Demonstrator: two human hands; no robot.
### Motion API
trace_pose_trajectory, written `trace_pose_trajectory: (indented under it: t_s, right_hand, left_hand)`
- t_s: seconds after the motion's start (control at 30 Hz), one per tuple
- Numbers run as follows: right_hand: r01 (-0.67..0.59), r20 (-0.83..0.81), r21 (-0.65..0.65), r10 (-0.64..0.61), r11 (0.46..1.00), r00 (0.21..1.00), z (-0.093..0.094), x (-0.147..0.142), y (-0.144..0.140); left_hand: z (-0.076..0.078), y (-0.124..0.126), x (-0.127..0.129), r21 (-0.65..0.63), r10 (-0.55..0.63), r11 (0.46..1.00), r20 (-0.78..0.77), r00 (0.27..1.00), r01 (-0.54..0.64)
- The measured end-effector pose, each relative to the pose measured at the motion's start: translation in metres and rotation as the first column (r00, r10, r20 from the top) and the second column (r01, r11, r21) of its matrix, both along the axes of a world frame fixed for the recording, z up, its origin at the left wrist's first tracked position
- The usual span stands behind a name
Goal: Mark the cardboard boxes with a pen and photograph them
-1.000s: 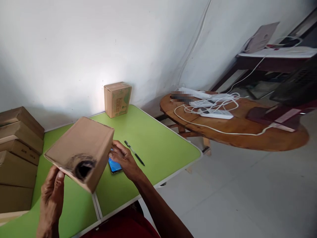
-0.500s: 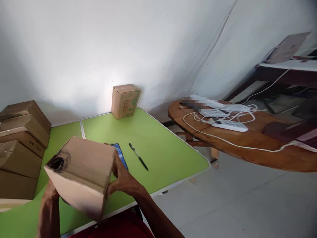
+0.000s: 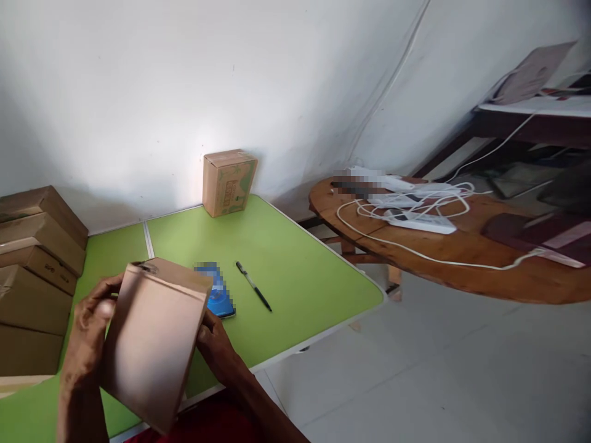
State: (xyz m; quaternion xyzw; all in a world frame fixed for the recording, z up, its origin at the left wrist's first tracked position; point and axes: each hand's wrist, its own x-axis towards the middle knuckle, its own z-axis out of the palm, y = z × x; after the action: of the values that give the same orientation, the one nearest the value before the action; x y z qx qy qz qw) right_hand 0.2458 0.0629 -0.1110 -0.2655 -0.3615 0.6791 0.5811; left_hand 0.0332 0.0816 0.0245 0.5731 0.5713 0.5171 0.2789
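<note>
A plain brown cardboard box (image 3: 150, 344) is held up, tilted, over the near edge of the green table (image 3: 295, 271). My left hand (image 3: 90, 332) grips its left side, thumb against the near face. On the opposite side my right hand (image 3: 217, 344) is closed around the box's edge, its far fingers hidden. A dark-edged hole (image 3: 146, 267) shows narrowly at the box's upper left corner. Just behind the box lies a phone (image 3: 217, 295) with a blue screen, partly covered by it. A black and clear pen (image 3: 253, 286) rests to the phone's right.
Several cardboard boxes (image 3: 37, 295) are stacked at the table's left. One printed box (image 3: 229, 184) stands at the back against the wall. To the right, a round wooden table (image 3: 392, 246) carries white power strips (image 3: 420, 221) and tangled cables.
Both hands have tipped the box, so its near face now turns toward me and its holed top is seen edge-on. The left thumb has come into view. The camera has shifted slightly.
</note>
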Motion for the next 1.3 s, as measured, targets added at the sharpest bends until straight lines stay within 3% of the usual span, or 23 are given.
trace_pose_trajectory:
  t_s: [0.07, 0.17, 0.27, 0.37, 0.43, 0.5, 0.6, 0.7, 0.8, 0.87, 0.97, 1.03, 1.17, 1.3]
  right_hand:
    - [0.023, 0.025, -0.01, -0.022, 1.0, 0.999, -0.002, 0.003, 0.001]
    - [0.073, 0.155, 0.021, -0.076, 0.997, 0.985, 0.001, 0.009, 0.007]
    - [0.175, 0.339, 0.203, -0.237, 0.963, 0.911, 0.007, 0.01, 0.015]
    - [0.22, 0.426, 0.426, -0.409, 0.878, 0.807, 0.005, 0.003, 0.02]
    - [0.219, 0.451, 0.51, -0.476, 0.832, 0.755, 0.0, -0.003, 0.018]
    - [0.181, 0.484, 0.545, -0.484, 0.818, 0.729, -0.006, -0.004, 0.013]
    - [0.05, 0.512, 0.539, -0.374, 0.841, 0.773, -0.003, 0.008, 0.002]
    - [-0.04, 0.463, 0.439, -0.188, 0.898, 0.866, 0.023, 0.028, -0.004]
    - [0.077, 0.409, 0.33, -0.216, 0.941, 0.887, 0.065, 0.036, 0.002]
    - [0.178, 0.456, 0.355, -0.336, 0.918, 0.824, 0.092, 0.03, 0.011]
    - [0.219, 0.548, 0.477, -0.483, 0.851, 0.683, 0.118, 0.014, 0.024]
    - [0.229, 0.588, 0.519, -0.538, 0.824, 0.604, 0.125, 0.005, 0.028]
    - [0.217, 0.658, 0.525, -0.554, 0.823, 0.51, 0.127, -0.001, 0.027]
    - [0.227, 0.691, 0.521, -0.563, 0.823, 0.453, 0.129, 0.001, 0.027]
  left_hand:
    - [0.002, -0.001, 0.0, -0.042, -0.023, 0.999, -0.172, 0.985, 0.016]
    - [0.001, -0.002, -0.001, -0.057, 0.013, 0.998, -0.2, 0.98, -0.025]
    - [0.0, -0.006, 0.005, -0.013, -0.047, 0.999, -0.088, 0.995, 0.046]
    - [0.002, -0.01, 0.016, 0.081, -0.139, 0.987, -0.04, 0.989, 0.142]
    - [0.002, -0.012, 0.024, 0.051, -0.144, 0.988, -0.046, 0.988, 0.147]
    - [0.0, -0.012, 0.028, -0.014, -0.107, 0.994, -0.024, 0.994, 0.107]
    - [-0.005, -0.01, 0.026, -0.031, -0.077, 0.996, 0.025, 0.997, 0.078]
    - [-0.009, -0.01, 0.022, -0.008, -0.091, 0.996, 0.028, 0.995, 0.091]
    - [-0.013, -0.011, 0.024, -0.006, -0.103, 0.995, 0.025, 0.994, 0.104]
    - [-0.017, -0.012, 0.028, 0.01, -0.097, 0.995, -0.006, 0.995, 0.097]
    - [-0.022, -0.014, 0.034, 0.075, -0.086, 0.993, -0.091, 0.992, 0.093]
    - [-0.025, -0.017, 0.037, 0.117, -0.079, 0.988, -0.137, 0.987, 0.096]
    - [-0.021, -0.023, 0.044, 0.137, -0.062, 0.987, -0.168, 0.984, 0.085]
    - [-0.011, -0.021, 0.057, 0.156, 0.066, 0.987, -0.144, 0.987, -0.043]
